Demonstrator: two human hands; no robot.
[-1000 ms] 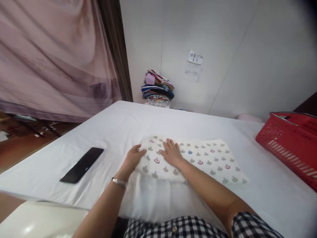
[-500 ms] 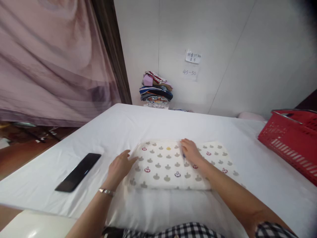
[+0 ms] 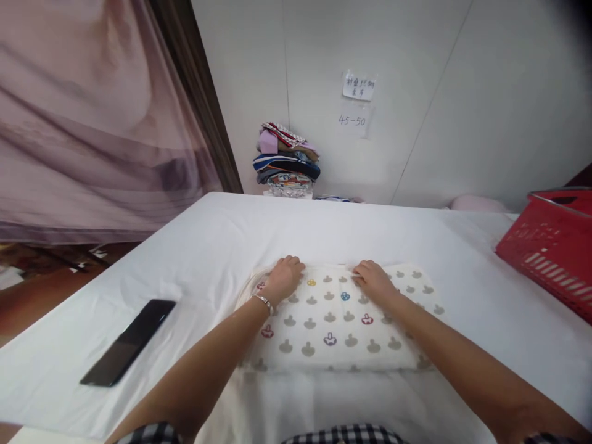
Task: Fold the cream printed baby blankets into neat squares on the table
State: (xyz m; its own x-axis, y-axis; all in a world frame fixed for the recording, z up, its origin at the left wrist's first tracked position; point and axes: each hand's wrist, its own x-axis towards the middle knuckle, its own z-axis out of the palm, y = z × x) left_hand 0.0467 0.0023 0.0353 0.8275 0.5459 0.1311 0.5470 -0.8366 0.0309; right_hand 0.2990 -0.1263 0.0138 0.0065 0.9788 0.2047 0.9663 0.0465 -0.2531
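A folded white cloth [image 3: 319, 320] printed with grey and coloured mushroom shapes lies flat on the white-covered table, close to my body. My left hand [image 3: 285, 277] rests on its far edge, left of the middle, with the fingers curled over that edge. My right hand [image 3: 375, 282] is at the same far edge, right of the middle, its fingers bent together on the fabric. Both hands look closed on the cloth, though the fingertips are partly hidden. A bracelet [image 3: 264, 302] circles my left wrist.
A black phone [image 3: 128, 342] lies on the table [image 3: 194, 246] to the left. At the right edge stands a red plastic basket [image 3: 550, 246]. Beyond the table, a stack of folded clothes [image 3: 287, 160] is against the wall, below handwritten paper notes [image 3: 358, 86]. A pink curtain [image 3: 92, 111] hangs at left.
My left hand has moved from beside the cloth's left side to its far edge and closed there. My right hand has shifted slightly right along that edge. The view has tilted a little.
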